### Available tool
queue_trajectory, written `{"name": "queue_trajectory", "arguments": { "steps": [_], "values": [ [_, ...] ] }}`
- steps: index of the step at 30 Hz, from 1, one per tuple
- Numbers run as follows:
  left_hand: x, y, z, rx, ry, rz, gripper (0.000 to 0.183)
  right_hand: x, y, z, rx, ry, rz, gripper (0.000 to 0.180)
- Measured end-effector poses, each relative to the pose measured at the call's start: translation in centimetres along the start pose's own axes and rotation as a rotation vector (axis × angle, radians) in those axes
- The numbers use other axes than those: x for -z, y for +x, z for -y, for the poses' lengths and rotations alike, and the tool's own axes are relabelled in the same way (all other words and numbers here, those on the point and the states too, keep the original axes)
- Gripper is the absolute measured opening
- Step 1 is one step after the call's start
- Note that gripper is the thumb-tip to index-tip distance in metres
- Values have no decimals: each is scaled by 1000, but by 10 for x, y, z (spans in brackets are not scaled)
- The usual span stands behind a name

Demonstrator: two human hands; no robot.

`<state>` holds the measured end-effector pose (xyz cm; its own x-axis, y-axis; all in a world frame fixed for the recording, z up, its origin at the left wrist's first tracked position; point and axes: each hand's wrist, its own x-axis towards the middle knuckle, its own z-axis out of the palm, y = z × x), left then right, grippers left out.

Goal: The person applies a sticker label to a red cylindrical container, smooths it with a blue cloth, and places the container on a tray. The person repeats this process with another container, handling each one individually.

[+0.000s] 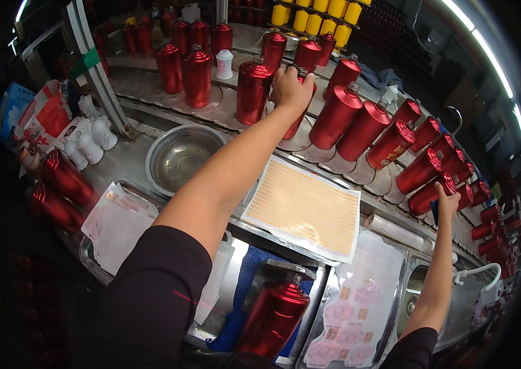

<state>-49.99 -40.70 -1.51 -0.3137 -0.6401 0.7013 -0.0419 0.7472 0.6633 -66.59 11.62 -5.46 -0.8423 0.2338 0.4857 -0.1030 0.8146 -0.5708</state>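
My left hand (291,90) reaches over the conveyor and grips the top of a glossy red bottle (296,124), its fingers covering most of the neck. Far to the right, my right hand (449,201) is at the shoulder of another red bottle (421,201) in the row. A small dark blue piece (434,212) sticks out from under its fingers; what it is cannot be made out. Before me, a red bottle (274,318) lies tilted on a blue cloth (251,272) in a metal tray. Several red bottles stand on the overlapping plates (327,157) of the conveyor.
A metal bowl (152,159) stands left of my forearm. A ribbed cream pad (304,207) rests on a tray; printed decal sheets (357,300) lie to its right. Beyond are a sink (419,286) and white tap (479,270). White bottles (89,147) and a metal post (101,69) stand left.
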Motion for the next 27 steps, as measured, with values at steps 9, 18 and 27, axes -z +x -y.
{"name": "queue_trajectory", "arguments": {
  "steps": [9,18,27],
  "values": [
    [-29,-32,-35,20,-56,182,41,-9,34,-47,3,-32,-6,99],
    [-42,-46,-48,39,-119,298,50,12,14,-24,-311,-201,-151,110],
    [-3,-35,-81,-246,-149,40,38,47,-103,78,433,332,-61,55]
  ]
}}
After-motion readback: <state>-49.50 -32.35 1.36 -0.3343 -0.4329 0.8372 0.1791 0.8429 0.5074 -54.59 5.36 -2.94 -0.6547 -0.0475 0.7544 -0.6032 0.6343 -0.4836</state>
